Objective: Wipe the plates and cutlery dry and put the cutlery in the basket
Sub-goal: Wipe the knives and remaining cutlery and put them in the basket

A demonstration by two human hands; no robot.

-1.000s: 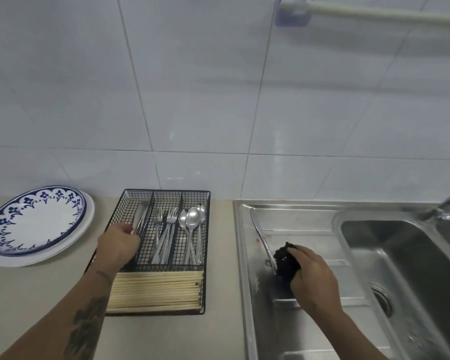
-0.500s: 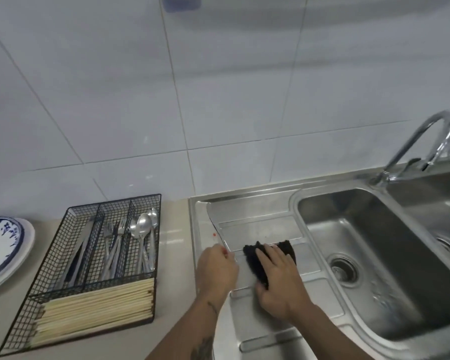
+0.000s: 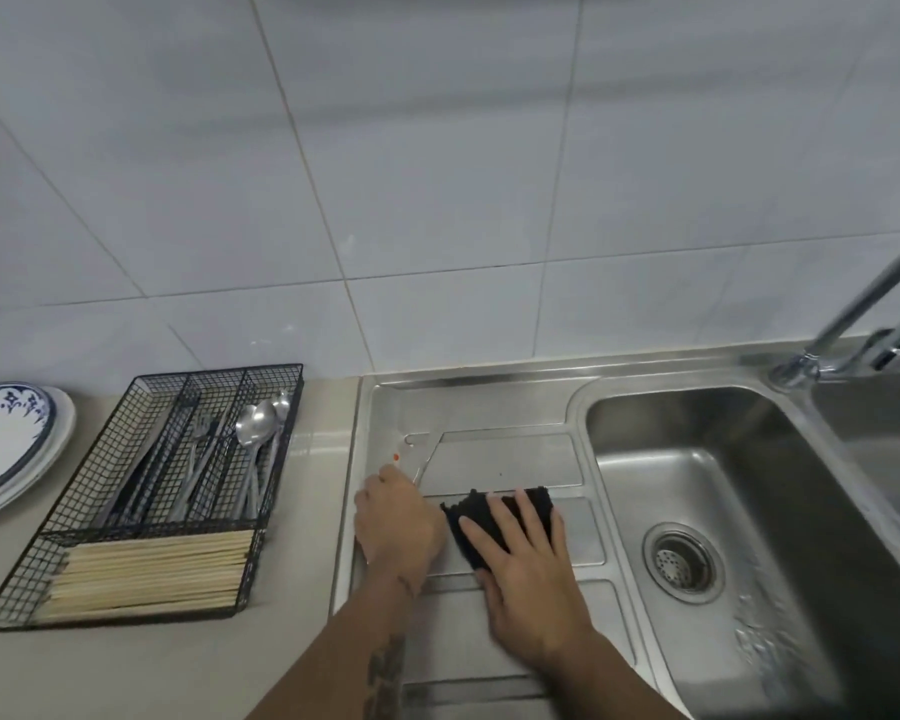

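Note:
On the steel drainboard point(image 3: 489, 407) lies a metal knife point(image 3: 418, 459), its blade pointing away from me. My left hand point(image 3: 398, 519) is curled over its near end and grips it. Just to the right, my right hand point(image 3: 528, 574) lies flat with straight fingers and presses a black cloth point(image 3: 476, 517) onto the drainboard. The black wire basket point(image 3: 219, 367) stands on the counter to the left. It holds spoons point(image 3: 255, 423), forks, knives and a row of chopsticks point(image 3: 152, 569). Stacked blue-and-white plates point(image 3: 6, 444) sit at the far left edge.
A sink basin point(image 3: 739, 485) with a drain opens to the right of the drainboard, with a second basin beyond it. A chrome tap point(image 3: 863, 314) rises at the right. A white tiled wall stands behind the beige counter point(image 3: 126, 667).
My left hand left the basket and came to the knife on the drainboard. My right hand went from clutching the bunched cloth to pressing it flat. The view swung right.

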